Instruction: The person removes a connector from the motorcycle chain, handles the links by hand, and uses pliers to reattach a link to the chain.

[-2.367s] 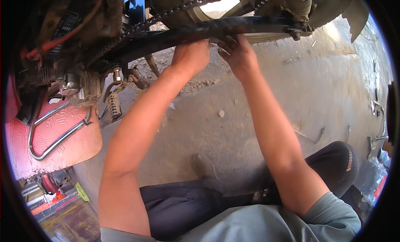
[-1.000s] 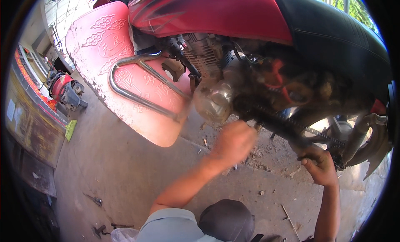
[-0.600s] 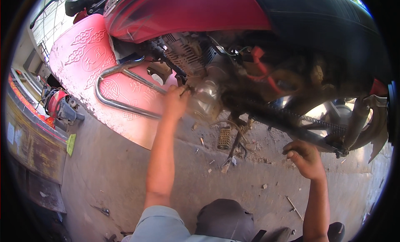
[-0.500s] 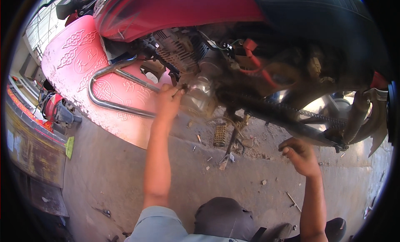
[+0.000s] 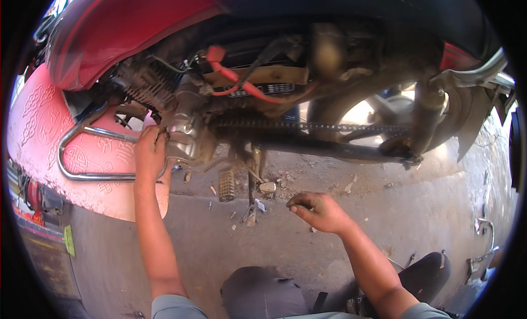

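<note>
My left hand (image 5: 149,151) is at the left end of a motorcycle's metal engine casing (image 5: 184,136), beside a chrome crash bar (image 5: 99,177). Its fingertips are pressed together against or close to the casing; whatever they hold, if anything, is hidden. Over the ground below the chain (image 5: 307,127), my right hand (image 5: 319,210) is apart from the motorcycle. Its fingers are curled, with the thumb against the forefinger. Too little shows to tell what is in that pinch. The foot peg (image 5: 225,186) lies between the two hands.
A pink leg shield (image 5: 41,132) stands behind the crash bar. A red cable (image 5: 236,80) hangs under the dark seat. Grit and scraps cover the concrete (image 5: 285,179), and a bent metal stand-like part (image 5: 486,247) lies at the far right. My knee (image 5: 425,275) is at lower right.
The view has swung right, so the motorcycle appears further left. My left hand stays at the engine casing. My right hand has come a little nearer the foot peg, fingers still curled.
</note>
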A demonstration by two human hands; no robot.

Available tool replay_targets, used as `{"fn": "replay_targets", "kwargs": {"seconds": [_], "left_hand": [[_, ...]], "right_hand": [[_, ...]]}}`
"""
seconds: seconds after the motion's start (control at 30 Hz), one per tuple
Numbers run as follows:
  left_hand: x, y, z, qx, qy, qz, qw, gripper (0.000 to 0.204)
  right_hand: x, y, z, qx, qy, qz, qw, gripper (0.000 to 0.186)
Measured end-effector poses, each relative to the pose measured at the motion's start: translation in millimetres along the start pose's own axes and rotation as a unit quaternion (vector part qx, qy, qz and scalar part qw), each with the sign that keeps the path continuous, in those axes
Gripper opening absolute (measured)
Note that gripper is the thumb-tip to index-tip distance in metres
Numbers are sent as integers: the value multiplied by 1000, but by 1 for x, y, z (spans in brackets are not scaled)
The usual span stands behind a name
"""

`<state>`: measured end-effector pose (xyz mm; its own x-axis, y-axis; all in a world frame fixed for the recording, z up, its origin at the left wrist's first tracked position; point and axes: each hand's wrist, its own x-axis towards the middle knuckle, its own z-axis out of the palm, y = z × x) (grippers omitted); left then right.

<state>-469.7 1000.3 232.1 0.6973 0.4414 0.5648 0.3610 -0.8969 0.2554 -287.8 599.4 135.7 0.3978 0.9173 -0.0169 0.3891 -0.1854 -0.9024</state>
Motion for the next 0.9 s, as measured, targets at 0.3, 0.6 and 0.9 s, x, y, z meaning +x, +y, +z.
{"fn": "replay_targets", "kwargs": {"seconds": [0.3,0.6,0.9], "left_hand": [[-91,156,17,-408,-58,-182,893,14],[-122,253,150,-481,-378,-303,731,22],[-98,287,194,-453,-445,-249,731,21]], "right_hand": [[-7,20,16,356,55,52,931,35],[-23,65,-1,396,146,55,905,31],[-36,119,-13,455,213,106,858,20]]}}
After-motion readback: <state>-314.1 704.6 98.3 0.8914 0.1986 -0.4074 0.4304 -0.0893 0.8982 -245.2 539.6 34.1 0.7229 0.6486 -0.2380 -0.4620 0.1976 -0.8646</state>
